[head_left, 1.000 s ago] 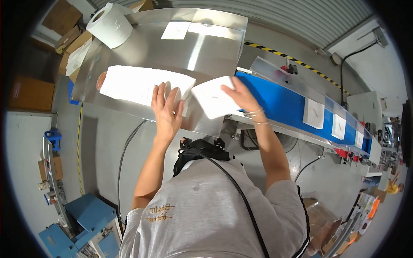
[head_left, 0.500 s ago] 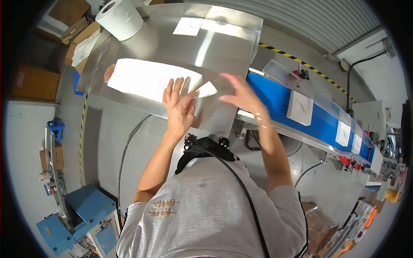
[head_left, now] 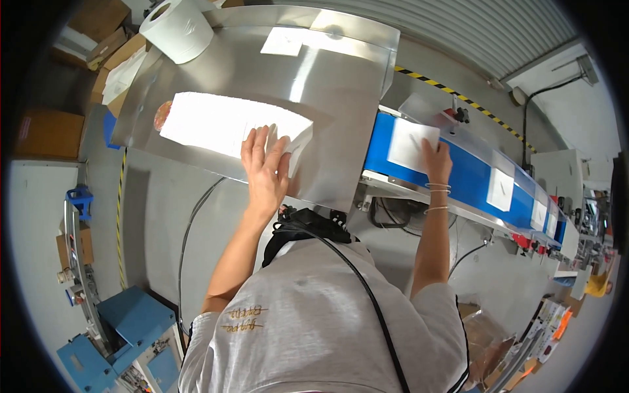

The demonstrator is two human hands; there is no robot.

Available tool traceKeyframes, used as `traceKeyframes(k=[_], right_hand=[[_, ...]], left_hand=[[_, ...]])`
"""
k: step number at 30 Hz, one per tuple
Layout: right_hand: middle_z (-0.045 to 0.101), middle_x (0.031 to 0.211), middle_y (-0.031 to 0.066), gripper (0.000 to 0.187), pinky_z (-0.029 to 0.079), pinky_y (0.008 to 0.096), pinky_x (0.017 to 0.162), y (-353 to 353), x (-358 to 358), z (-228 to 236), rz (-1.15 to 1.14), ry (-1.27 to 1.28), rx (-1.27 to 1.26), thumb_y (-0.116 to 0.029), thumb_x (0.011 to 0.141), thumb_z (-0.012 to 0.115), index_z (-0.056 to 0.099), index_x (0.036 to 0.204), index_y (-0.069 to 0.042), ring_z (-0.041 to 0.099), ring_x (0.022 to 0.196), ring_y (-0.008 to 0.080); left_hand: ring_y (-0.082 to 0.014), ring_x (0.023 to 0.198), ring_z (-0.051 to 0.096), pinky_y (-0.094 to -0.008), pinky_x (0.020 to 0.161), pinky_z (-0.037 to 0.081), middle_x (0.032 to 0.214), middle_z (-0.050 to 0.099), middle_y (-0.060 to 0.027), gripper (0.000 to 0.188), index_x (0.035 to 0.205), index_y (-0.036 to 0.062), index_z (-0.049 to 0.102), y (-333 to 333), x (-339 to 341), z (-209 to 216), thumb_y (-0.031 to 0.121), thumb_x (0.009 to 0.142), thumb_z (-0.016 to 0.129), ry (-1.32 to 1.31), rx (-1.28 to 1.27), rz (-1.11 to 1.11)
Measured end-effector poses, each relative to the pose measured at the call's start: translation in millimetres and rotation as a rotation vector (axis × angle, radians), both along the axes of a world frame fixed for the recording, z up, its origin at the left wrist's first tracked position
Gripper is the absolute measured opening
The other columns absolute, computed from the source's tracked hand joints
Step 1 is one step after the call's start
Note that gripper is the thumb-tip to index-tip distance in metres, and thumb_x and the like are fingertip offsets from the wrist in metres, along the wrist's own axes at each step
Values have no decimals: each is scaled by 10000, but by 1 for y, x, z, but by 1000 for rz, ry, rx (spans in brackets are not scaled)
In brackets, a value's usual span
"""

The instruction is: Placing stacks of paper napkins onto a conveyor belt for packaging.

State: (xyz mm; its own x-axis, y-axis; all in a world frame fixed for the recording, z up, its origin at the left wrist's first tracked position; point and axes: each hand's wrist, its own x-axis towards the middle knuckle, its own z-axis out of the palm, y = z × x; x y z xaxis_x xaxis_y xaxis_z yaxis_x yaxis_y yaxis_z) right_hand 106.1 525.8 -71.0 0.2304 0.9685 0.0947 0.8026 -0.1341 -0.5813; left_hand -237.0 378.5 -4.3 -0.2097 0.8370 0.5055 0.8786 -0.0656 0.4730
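A long row of packed white square sheets (head_left: 216, 128) lies on the steel table, its near-right end leaning. My left hand (head_left: 265, 171) rests on that end with its fingers spread. Over the blue conveyor belt (head_left: 379, 147) at the right, my right hand (head_left: 439, 164) pinches the right edge of one white sheet (head_left: 407, 144). That sheet lies flat on or just above the belt; I cannot tell which. Farther along the belt is another white sheet (head_left: 500, 190), with more beyond it. A round reddish thing (head_left: 162, 116) stands against the far-left end of the row.
A big white roll (head_left: 177, 33) stands at the table's far-left corner. One loose white sheet (head_left: 282, 41) lies near the table's back edge. Clear guards (head_left: 478, 152) line the belt's far side. A cardboard box (head_left: 121, 75) sits left of the table.
My right hand has moved right from beside the row to the belt, where a sheet now lies under its fingers. Earlier sheets have travelled farther right. My left hand has barely shifted.
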Motion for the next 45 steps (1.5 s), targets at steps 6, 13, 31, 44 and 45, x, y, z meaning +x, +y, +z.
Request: traceKeyframes(k=[6, 13, 31, 44, 45], right_hand=[[574, 1154, 91, 544, 469, 344, 891, -14, -98, 41, 705, 266, 114, -194, 727, 773, 540, 1201, -64, 563, 1047, 231], [535, 1207, 83, 359, 405, 324, 947, -9, -167, 35, 1093, 392, -158, -208, 820, 693, 551, 1115, -62, 469, 1141, 192], [560, 1192, 105, 479, 469, 377, 883, -15, -108, 49, 756, 305, 69, -180, 763, 734, 551, 1195, -87, 553, 1072, 261], [616, 1018, 43, 319, 470, 257, 792, -13, -113, 21, 503, 820, -283, -210, 893, 628, 553, 1115, 7, 549, 896, 100], [630, 970, 55, 343, 475, 280, 777, -5, -89, 9, 305, 655, -262, -271, 884, 629, 575, 1071, 12, 551, 859, 105]], left_hand=[[-400, 1329, 267, -488, 1076, 222, 1376, 413, -178, 311, 1040, 98, 672, -3, -1, 3, 4, 745, 651, -45, -55, -17], [-412, 1354, 204, -514, 1077, 194, 1446, 304, -175, 358, 1112, 93, 637, 4, -3, 13, 106, 758, 692, -42, -48, -48], [-398, 1324, 278, -496, 1082, 210, 1365, 433, -168, 300, 1041, 74, 672, 1, -15, 3, -3, 754, 635, -52, -35, -6], [-415, 1301, 298, -509, 1045, 274, 1366, 400, -201, 354, 1124, 45, 615, 2, -32, 4, 32, 772, 643, 29, -26, 52], [-416, 1291, 316, -508, 1041, 284, 1341, 431, -201, 341, 1109, 44, 624, 3, -32, 5, 11, 769, 635, 27, -20, 35]])
